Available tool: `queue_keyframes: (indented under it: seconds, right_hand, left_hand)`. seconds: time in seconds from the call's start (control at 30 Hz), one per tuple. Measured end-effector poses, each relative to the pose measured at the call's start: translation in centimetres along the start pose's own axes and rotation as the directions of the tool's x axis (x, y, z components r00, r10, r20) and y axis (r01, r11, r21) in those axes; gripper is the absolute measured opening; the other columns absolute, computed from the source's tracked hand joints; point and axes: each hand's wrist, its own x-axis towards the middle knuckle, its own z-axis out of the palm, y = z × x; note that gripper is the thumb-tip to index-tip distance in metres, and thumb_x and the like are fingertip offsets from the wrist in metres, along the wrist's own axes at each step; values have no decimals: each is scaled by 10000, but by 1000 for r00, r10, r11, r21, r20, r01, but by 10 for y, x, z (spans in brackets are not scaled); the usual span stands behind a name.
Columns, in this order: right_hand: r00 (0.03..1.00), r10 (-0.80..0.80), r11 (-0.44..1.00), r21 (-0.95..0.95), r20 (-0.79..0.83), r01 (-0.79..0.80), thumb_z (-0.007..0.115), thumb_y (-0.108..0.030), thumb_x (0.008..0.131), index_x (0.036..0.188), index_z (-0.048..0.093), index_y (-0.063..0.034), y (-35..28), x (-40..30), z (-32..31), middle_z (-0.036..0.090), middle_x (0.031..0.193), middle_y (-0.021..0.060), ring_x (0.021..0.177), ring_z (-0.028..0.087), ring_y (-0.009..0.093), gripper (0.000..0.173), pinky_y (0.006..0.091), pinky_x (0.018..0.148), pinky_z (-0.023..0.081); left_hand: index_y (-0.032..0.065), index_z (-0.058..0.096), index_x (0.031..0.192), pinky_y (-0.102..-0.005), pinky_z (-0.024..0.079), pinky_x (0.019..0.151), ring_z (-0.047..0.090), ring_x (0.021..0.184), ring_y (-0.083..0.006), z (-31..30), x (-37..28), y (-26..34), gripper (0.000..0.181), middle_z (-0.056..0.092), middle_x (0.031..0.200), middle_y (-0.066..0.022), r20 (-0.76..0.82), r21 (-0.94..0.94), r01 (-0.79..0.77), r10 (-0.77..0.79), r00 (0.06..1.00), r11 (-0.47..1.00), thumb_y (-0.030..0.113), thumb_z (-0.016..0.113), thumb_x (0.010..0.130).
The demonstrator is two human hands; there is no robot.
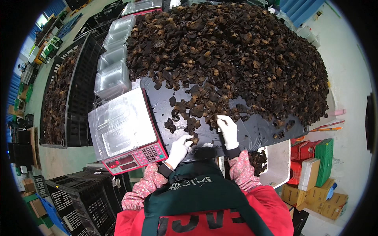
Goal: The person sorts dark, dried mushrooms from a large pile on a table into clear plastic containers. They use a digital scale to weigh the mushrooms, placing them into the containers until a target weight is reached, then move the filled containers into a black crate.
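A large heap of dark brown wood ear mushrooms (230,50) covers the far part of the table, with loose pieces trailing towards me. My left hand (179,150), in a white glove, pinches a small mushroom piece (195,139) near the table's front edge. To its right and a little farther off, my right hand (227,132), also gloved in white, has its fingertips closed on another dark mushroom piece (212,121). A red digital scale (149,154) stands left of my hands, and a clear plastic container (118,132) lies on its metal plate.
Stacked clear plastic trays (111,78) line the table's left side. Beyond them is a black crate (81,97) with more mushrooms. A white tub (279,162) sits below the table at right, near a green crate (324,160). Other gloved hands (174,3) show at the far edge.
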Motion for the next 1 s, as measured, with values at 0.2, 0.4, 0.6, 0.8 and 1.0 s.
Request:
queue_keyframes:
  seconds: [0.2, 0.4, 0.6, 0.8, 1.0]
  right_hand:
    - [949, 231, 581, 753, 212, -310, 609, -93, 934, 1004, 665, 12, 9, -23, -16, 670, 1114, 103, 1041, 650, 232, 138, 384, 887, 540]
    - [880, 332, 405, 790, 341, -459, 528, -243, 1020, 1099, 630, -36, 7, -35, 3, 656, 979, 64, 806, 608, 181, 244, 321, 670, 492]
    - [923, 141, 987, 25, 359, -161, 696, -128, 878, 1311, 605, -54, -28, -44, 32, 664, 1056, 58, 781, 588, 120, 449, 251, 713, 488]
    - [926, 114, 981, 104, 359, -161, 679, -155, 893, 1188, 645, -26, -20, -56, 59, 671, 962, 51, 738, 586, 87, 324, 228, 667, 479]
    - [859, 384, 649, 562, 340, -513, 560, -165, 947, 993, 536, -25, -3, -45, 14, 653, 914, 131, 786, 677, 246, 149, 321, 616, 562]
  left_hand:
    - [5, 606, 1187, -255, 533, 681, 648, 788, -115, -20, -10, 23, 244, 665, 959, -45, 263, -678, 307, -170, 950, 668, 156, 571, 999]
    - [25, 612, 1163, -271, 573, 702, 686, 822, -146, -18, -17, 6, 248, 692, 970, -65, 323, -904, 351, -145, 935, 243, 220, 549, 1024]
    - [55, 629, 1092, -251, 493, 577, 638, 641, -141, -21, -23, 16, 288, 686, 803, -55, 351, -843, 407, -213, 912, 353, 324, 556, 1020]
    - [52, 642, 1034, -271, 420, 503, 572, 549, -142, -21, -28, 35, 383, 650, 717, -63, 308, -722, 391, -241, 920, 570, 407, 498, 1033]
    - [1, 629, 1101, -293, 491, 601, 622, 639, -190, -18, -23, 21, 252, 663, 822, -101, 4, -476, 197, -222, 975, 857, 206, 500, 1030]
